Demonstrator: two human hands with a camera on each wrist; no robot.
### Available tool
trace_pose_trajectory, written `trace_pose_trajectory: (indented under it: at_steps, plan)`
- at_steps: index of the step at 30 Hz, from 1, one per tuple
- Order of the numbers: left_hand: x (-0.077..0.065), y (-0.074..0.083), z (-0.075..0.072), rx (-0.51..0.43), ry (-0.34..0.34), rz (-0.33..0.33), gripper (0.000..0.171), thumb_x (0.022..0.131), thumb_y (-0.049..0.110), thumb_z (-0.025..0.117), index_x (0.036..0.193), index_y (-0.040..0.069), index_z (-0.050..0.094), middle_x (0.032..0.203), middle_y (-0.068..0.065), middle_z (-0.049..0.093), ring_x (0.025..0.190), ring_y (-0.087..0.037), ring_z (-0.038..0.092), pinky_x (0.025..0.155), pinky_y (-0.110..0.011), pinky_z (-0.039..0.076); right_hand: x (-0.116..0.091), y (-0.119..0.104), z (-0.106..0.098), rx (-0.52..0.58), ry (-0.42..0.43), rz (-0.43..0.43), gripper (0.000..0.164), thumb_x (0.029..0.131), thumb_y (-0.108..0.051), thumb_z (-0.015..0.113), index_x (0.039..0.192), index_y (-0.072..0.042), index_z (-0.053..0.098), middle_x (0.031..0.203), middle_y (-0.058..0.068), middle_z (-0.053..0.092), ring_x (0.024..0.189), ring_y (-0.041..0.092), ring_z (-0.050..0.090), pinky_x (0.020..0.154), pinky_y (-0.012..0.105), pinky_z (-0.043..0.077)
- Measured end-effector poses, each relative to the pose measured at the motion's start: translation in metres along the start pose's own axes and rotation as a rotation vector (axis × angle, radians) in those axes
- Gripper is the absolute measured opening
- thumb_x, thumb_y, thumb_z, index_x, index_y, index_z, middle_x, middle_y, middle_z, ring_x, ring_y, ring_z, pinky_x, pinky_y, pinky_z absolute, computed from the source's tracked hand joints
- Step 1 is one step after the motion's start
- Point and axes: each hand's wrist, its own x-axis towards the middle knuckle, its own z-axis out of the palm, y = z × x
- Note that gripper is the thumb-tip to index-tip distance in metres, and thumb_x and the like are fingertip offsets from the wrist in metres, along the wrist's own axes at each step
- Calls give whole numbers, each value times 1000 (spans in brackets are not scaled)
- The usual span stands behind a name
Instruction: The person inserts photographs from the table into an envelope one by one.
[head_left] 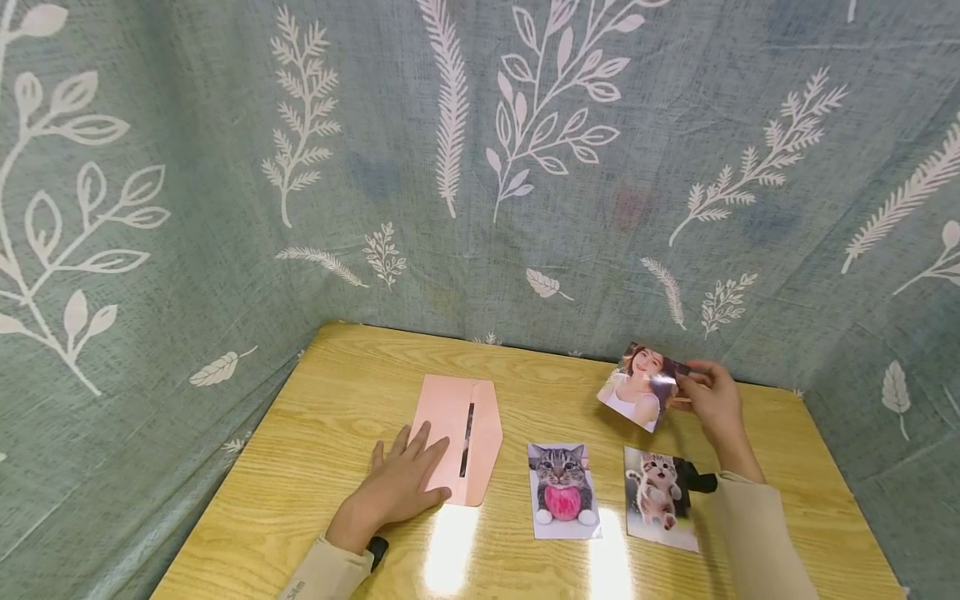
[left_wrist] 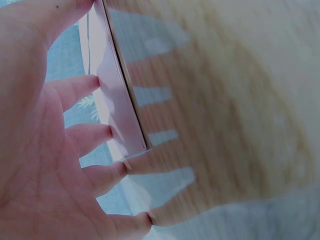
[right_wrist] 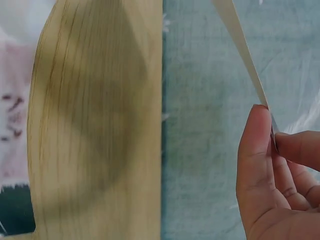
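Observation:
A pink envelope [head_left: 442, 400] lies on the table left of the middle, its pointed flap to the right and a dark strip showing in its slot. My left hand [head_left: 397, 487] rests on it with fingers spread; in the left wrist view the fingertips [left_wrist: 106, 131] touch the envelope [left_wrist: 117, 100] and the tabletop. Above the back right of the table, my right hand [head_left: 716, 408] pinches one edge of a glossy photo [head_left: 633, 396] of a person in a white top. In the right wrist view that photo [right_wrist: 240, 45] appears edge-on between thumb and finger.
Two cat photos lie flat at the front: one with a pink round thing [head_left: 564, 492], and a kitten photo [head_left: 660, 500] under the right wrist. The wooden table [head_left: 360, 358] meets a blue-green leaf-patterned curtain [head_left: 420, 275] at the back and sides.

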Motion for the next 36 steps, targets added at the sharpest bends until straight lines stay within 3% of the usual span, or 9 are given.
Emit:
trace_pose_trajectory:
  at_steps: [4, 14, 22, 36]
  plan:
    - [1, 0, -1, 5, 2, 0, 80, 93, 58, 62, 159, 24, 33, 165, -14, 16, 149, -44, 9, 107, -76, 10, -4, -7, 8, 11, -42, -32, 41, 100, -1, 56, 136, 11, 39, 93, 1, 62, 67, 12, 65, 63, 35, 60]
    - [1, 1, -1, 6, 9, 4, 80, 93, 58, 63, 158, 24, 33, 165, -15, 16, 149, -44, 8, 106, -77, 11, -18, -15, 39, 2, -81, -74, 34, 100, 1, 56, 130, 10, 44, 96, 8, 60, 68, 12, 65, 66, 43, 60]
    - [-1, 4, -4, 1, 7, 11, 79, 93, 56, 63, 158, 23, 34, 164, -16, 18, 149, -45, 10, 107, -76, 11, -26, -12, 67, 15, -119, -54, 37, 100, 1, 56, 134, 9, 45, 101, 14, 60, 69, 12, 64, 63, 36, 60]
    - [-2, 2, -3, -7, 1, -3, 80, 93, 58, 63, 158, 24, 33, 165, -15, 16, 149, -44, 8, 107, -76, 10, -37, -1, 129, 56, -218, -33, 34, 98, 3, 60, 130, 6, 51, 102, 22, 60, 70, 22, 64, 64, 45, 60]
